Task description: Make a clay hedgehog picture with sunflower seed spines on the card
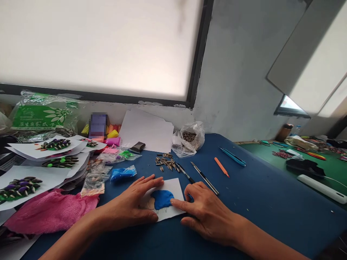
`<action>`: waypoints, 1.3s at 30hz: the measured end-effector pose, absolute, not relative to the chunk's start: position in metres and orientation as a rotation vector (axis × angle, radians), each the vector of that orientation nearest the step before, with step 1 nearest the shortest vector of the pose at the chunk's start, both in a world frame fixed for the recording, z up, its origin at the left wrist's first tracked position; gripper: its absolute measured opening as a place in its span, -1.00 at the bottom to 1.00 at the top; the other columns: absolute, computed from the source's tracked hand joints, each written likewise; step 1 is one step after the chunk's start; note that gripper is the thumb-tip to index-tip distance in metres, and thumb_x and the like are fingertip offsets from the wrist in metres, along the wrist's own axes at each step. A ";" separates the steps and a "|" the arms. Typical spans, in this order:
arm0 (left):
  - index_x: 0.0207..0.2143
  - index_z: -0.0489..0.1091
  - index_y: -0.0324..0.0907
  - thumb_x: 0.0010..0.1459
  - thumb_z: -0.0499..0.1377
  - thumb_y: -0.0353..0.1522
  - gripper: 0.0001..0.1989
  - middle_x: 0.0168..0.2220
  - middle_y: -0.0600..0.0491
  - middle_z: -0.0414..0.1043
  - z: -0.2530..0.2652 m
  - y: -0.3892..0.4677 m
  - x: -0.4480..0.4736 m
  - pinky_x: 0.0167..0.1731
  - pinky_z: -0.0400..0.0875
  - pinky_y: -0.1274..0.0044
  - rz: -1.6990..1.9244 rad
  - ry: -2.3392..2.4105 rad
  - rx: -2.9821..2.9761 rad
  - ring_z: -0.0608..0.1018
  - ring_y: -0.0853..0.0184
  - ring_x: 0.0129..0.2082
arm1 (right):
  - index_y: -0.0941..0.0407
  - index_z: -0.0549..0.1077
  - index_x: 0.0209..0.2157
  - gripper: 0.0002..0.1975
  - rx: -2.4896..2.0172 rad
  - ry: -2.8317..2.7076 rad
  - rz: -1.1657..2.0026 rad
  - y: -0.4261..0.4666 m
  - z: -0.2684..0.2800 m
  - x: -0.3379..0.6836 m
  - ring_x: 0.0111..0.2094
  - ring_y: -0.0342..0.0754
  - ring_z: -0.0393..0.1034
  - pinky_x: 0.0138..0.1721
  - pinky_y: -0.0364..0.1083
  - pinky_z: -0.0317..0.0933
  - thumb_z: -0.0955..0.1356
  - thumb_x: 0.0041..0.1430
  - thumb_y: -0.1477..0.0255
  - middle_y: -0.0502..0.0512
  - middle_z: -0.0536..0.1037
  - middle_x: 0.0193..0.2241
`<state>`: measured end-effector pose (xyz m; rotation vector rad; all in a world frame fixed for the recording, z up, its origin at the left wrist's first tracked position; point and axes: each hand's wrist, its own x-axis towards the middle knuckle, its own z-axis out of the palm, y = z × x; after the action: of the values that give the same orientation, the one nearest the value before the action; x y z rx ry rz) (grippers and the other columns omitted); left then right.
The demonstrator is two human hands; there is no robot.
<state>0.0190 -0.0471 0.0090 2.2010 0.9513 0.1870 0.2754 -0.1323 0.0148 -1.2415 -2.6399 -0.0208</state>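
Note:
A small sheet of white paper (177,186) lies on the blue table, with a flattened patch of blue modelling clay (162,199) stuck on it. Beside the patch sits a beige piece of clay (150,204), partly covered by my left hand (135,204). Short pen lines show under the blue patch. My left hand rests flat on the paper's left side, fingers stretched out. With its index fingertip, my right hand (202,209) touches the right edge of the blue clay; its thumb stands apart and the other fingers are bent.
Beyond the paper lie loose sunflower seeds (168,163), a pen (185,173), a craft knife (204,177), an orange marker (221,167) and blue tweezers (233,156). A bag of seeds (189,139) stands behind. To the left are a blue clay packet (123,173), a pink cloth (54,213) and seed-decorated cards (54,175).

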 end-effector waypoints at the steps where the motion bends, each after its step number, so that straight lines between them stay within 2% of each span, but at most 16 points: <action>1: 0.30 0.07 0.03 0.01 0.29 -0.19 -0.18 0.39 0.10 -0.12 0.008 -0.047 0.019 0.31 -0.21 0.13 0.182 0.958 2.204 -0.21 0.03 0.38 | 0.02 0.34 0.13 -0.54 -1.251 -2.653 -0.018 -0.132 0.014 0.275 -0.27 0.00 0.15 -0.15 -0.01 0.07 0.10 0.38 0.13 0.13 0.31 -0.25; 10: 0.31 0.05 0.04 0.02 0.27 -0.19 -0.18 0.40 0.15 -0.16 0.012 -0.049 0.021 0.31 -0.26 0.15 0.132 0.985 2.201 -0.25 0.08 0.39 | 0.05 0.37 0.10 -0.41 -1.160 -2.660 -0.038 -0.132 0.013 0.275 -0.28 0.00 0.16 -0.14 0.02 0.05 -0.05 0.39 0.09 0.14 0.30 -0.27; 16: 0.31 0.04 0.03 0.03 0.26 -0.19 -0.19 0.40 0.14 -0.17 0.012 -0.049 0.021 0.31 -0.29 0.15 0.131 0.979 2.210 -0.26 0.09 0.39 | 0.04 0.37 0.11 -0.52 -1.196 -2.711 -0.062 -0.133 0.015 0.273 -0.26 0.00 0.17 -0.13 0.02 0.03 0.05 0.40 0.14 0.15 0.30 -0.27; 22: 0.31 0.04 0.04 0.03 0.27 -0.20 -0.19 0.40 0.14 -0.16 0.010 -0.048 0.020 0.31 -0.28 0.14 0.138 0.967 2.221 -0.26 0.09 0.39 | 0.06 0.33 0.15 -0.48 -1.167 -2.700 -0.062 -0.132 0.015 0.273 -0.23 0.02 0.18 -0.12 0.02 0.04 0.02 0.41 0.14 0.18 0.31 -0.25; 28: 0.31 0.04 0.03 0.02 0.28 -0.20 -0.18 0.39 0.12 -0.13 0.007 -0.047 0.019 0.31 -0.26 0.14 0.158 0.966 2.220 -0.23 0.09 0.39 | 0.03 0.35 0.12 -0.58 -1.275 -2.727 -0.030 -0.132 0.018 0.265 -0.26 0.00 0.18 -0.11 0.03 0.04 0.16 0.37 0.16 0.14 0.32 -0.26; 32: 0.30 0.07 0.04 -0.01 0.30 -0.17 -0.16 0.39 0.08 -0.13 0.005 -0.047 0.018 0.30 -0.18 0.12 0.190 0.988 2.194 -0.20 0.02 0.38 | 0.05 0.31 0.15 -0.52 -1.320 -2.641 0.005 -0.131 0.018 0.264 -0.26 0.01 0.18 -0.14 0.02 0.06 0.11 0.38 0.12 0.14 0.33 -0.24; 35: 0.30 0.08 0.05 -0.01 0.31 -0.16 -0.16 0.39 0.09 -0.12 0.005 -0.048 0.019 0.30 -0.19 0.11 0.206 0.992 2.176 -0.20 0.02 0.38 | 0.09 0.23 0.22 -0.46 -1.410 -2.569 0.045 -0.130 0.019 0.264 -0.25 0.03 0.19 -0.17 0.00 0.08 0.10 0.37 0.10 0.17 0.35 -0.23; 39: 0.29 0.10 0.06 -0.03 0.31 -0.19 -0.17 0.38 0.10 -0.09 0.007 -0.050 0.019 0.30 -0.21 0.11 0.216 0.996 2.155 -0.19 0.02 0.38 | 0.07 0.28 0.20 -0.49 -1.428 -2.610 0.081 -0.130 0.021 0.261 -0.25 0.03 0.20 -0.17 0.00 0.09 0.16 0.35 0.11 0.18 0.36 -0.22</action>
<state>0.0187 -0.0498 0.0065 2.1549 0.9957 0.2162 0.2614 -0.1298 0.0211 -1.4279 -2.6098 0.0807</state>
